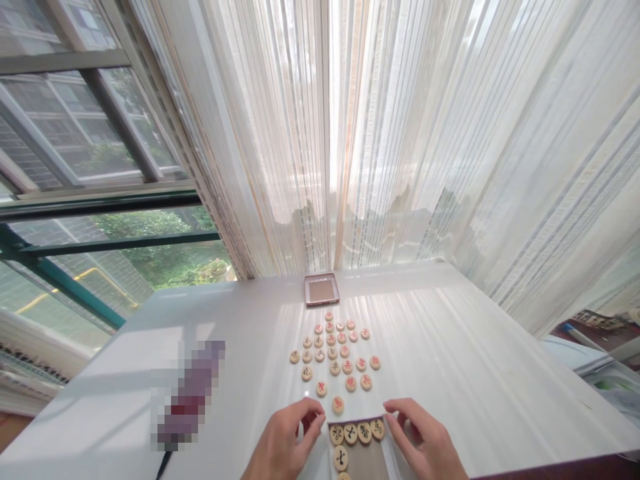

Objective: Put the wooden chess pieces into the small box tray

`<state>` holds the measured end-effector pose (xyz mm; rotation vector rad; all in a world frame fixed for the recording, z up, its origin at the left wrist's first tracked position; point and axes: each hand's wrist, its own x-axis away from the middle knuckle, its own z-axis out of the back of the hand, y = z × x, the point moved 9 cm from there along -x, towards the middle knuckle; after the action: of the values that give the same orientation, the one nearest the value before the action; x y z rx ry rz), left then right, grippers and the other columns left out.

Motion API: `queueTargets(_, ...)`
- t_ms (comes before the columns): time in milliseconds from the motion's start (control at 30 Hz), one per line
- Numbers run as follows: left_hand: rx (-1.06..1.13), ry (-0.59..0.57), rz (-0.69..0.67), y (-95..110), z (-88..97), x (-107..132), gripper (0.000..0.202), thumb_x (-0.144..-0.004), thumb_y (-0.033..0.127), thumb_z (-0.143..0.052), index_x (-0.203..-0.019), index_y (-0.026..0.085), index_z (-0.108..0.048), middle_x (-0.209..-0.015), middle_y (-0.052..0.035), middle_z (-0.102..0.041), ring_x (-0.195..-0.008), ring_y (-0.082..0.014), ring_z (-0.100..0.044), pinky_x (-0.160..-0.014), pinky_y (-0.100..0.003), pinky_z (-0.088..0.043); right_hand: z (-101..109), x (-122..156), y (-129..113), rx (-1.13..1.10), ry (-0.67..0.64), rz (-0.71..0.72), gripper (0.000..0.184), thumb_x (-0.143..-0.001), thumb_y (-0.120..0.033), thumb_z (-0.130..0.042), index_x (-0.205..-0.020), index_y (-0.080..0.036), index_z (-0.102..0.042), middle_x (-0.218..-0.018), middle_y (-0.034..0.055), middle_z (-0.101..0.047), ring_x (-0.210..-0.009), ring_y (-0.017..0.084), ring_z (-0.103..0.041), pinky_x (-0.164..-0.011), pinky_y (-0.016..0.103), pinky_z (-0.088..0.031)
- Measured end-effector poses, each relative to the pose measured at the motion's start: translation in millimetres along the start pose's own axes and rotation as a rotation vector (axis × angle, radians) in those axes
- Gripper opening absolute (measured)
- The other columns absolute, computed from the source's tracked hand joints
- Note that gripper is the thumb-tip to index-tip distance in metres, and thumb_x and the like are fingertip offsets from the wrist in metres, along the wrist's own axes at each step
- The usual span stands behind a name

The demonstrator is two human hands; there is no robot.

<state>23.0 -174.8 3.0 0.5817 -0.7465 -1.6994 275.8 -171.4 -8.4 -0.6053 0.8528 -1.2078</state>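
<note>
My left hand (pixel 289 435) is just outside the upper left corner of a shallow box (pixel 364 460), its fingers curved and thumb and forefinger close together. My right hand (pixel 425 437) is at the opposite upper corner, with thumb and forefinger slightly apart. Both sets of fingertips are beside the box rim; whether they touch it I cannot tell. Inside, round Chinese chess pieces with black characters form a row along the far edge, and one black piece (pixel 341 458) starts a column down the left. A red-marked piece (pixel 339 405) lies just beyond the box.
Several loose chess pieces, red and black, are spread over the white table (pixel 440 333) ahead. A shallow lid or tray (pixel 321 291) sits behind them. A blurred purple object (pixel 193 397) with a black cord is at left. Sheer curtains (pixel 320 133) and a window border the table.
</note>
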Motion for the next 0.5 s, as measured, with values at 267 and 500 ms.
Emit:
queueTargets(267,-0.040,0.149,-0.081,4,54.0,-35,0.022,-0.105,0.035,-0.047,-0.105,0.026,-0.067,-0.091,-0.0009,-0.075,-0.079,-0.0178,-0.068,-0.073,-0.027,-0.050,6,-5,6,-0.072,0.099,0.031,0.038,-0.099,-0.056,-0.055,-0.093,-0.024,-0.074,-0.078,0.0016,-0.075,-0.060,0.016,-0.066,-0.061,0.022,-0.056)
queueTargets(500,-0.156,0.149,-0.169,10,60.8,-77,0.016,-0.100,0.028,-0.053,-0.102,0.026,-0.068,-0.097,-0.0017,-0.074,-0.082,-0.0187,-0.069,-0.077,-0.029,-0.053,10,-6,8,-0.089,0.156,0.006,0.043,-0.098,-0.060,-0.054,-0.089,-0.024,-0.075,-0.078,0.0026,-0.076,-0.062,0.018,-0.069,-0.059,0.023,-0.056)
